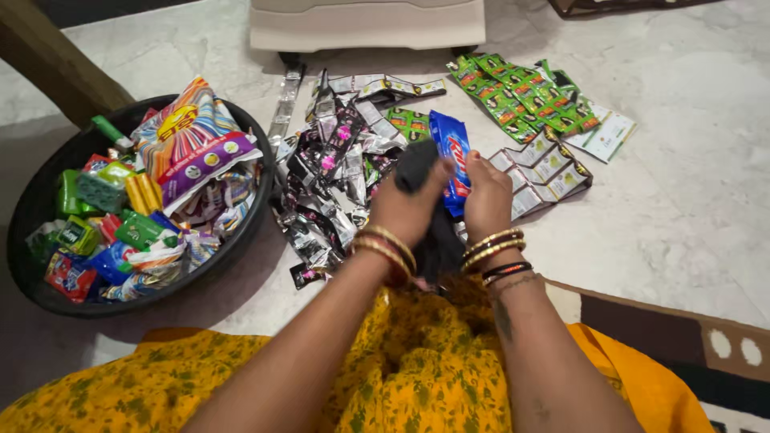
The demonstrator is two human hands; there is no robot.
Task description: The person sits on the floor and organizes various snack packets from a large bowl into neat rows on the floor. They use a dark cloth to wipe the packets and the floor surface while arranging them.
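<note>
Now | hands (445, 200) grip blue packet (454, 160) | glossy, oblong, upright

Cloth (417, 172): black. Soap packet (451, 148): blue with red and white lettering. Sachet strips (525, 96): green with small red and yellow marks. Sachet pile (333, 172): black and silver with pink accents. Basin (257, 212): black. Bangles (491, 247): gold and red. Garment (417, 369): yellow with green floral print. Floor (682, 184): pale marbled grey-white.

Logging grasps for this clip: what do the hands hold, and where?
Both hands, left hand and right hand, grip a blue packet wrapped in dark cloth around its lower half.
</note>
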